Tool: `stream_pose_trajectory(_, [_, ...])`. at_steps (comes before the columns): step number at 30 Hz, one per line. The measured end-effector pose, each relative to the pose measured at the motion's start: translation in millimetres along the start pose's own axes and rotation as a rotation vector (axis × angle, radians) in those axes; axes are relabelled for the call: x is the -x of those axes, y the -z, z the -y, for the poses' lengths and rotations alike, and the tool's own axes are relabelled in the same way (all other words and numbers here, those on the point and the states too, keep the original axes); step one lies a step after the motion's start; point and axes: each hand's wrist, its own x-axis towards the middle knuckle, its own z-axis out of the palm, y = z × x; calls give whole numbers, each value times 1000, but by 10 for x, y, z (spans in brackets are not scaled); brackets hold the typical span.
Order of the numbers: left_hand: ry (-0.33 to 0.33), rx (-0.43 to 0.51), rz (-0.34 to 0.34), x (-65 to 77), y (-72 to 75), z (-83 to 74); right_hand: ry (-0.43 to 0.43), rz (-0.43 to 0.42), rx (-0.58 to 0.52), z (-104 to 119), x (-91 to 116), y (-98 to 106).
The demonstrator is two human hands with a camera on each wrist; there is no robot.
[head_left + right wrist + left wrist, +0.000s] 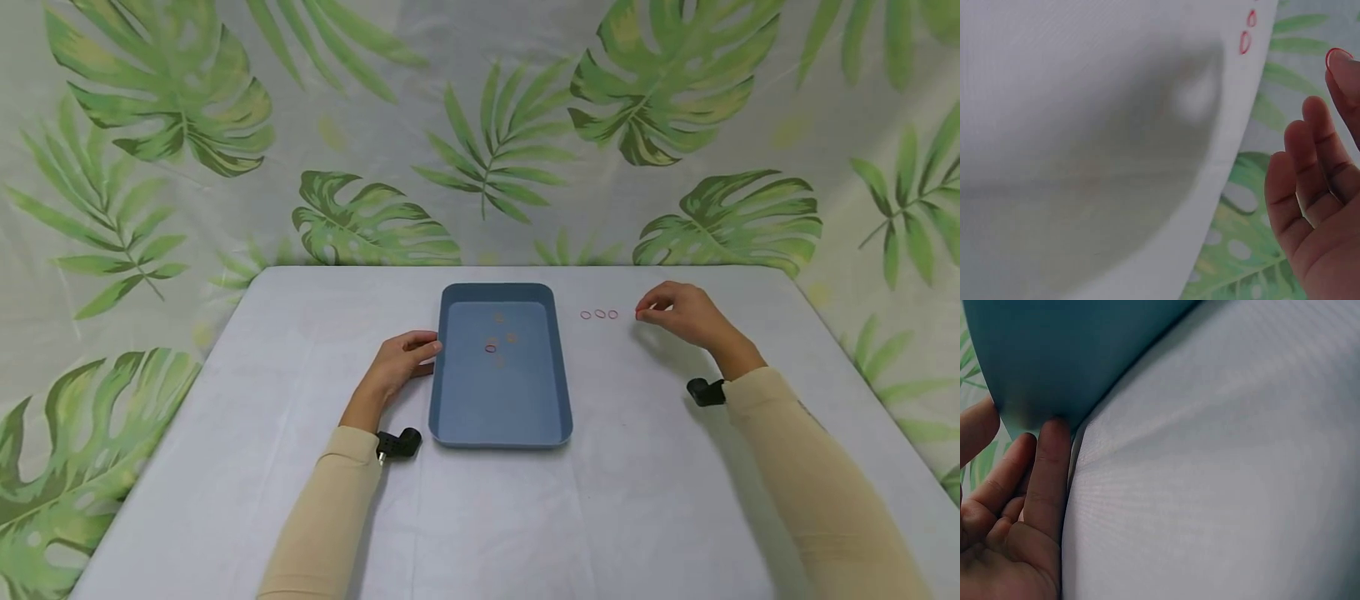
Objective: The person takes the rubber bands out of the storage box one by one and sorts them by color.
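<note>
My right hand (pixel 684 312) is raised over the right part of the table, pinching a small red rubber band (pixel 1339 52) between thumb and finger. To its left, three red bands (pixel 600 314) lie in a short row on the cloth. A blue-grey tray (pixel 500 417) stands in the middle of the table. Inside it are one red band (pixel 491 348) and several faint orange ones (pixel 511 337). At the tray's left side my left hand (pixel 397 362) holds the rim, one digit over the edge and other fingertips against the outer wall (pixel 1035 375).
A white cloth (pixel 637 517) covers the table. Behind its far edge hangs a curtain (pixel 510 50) printed with green leaves. Each wrist wears a small black camera, the left one (pixel 401 442) close to the tray's lower left corner.
</note>
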Motion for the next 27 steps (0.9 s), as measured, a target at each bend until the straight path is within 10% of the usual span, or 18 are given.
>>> stream_pose_trajectory(27, [4,8,-2,-29,2,-4,-220,68,38,-221,-445,-236])
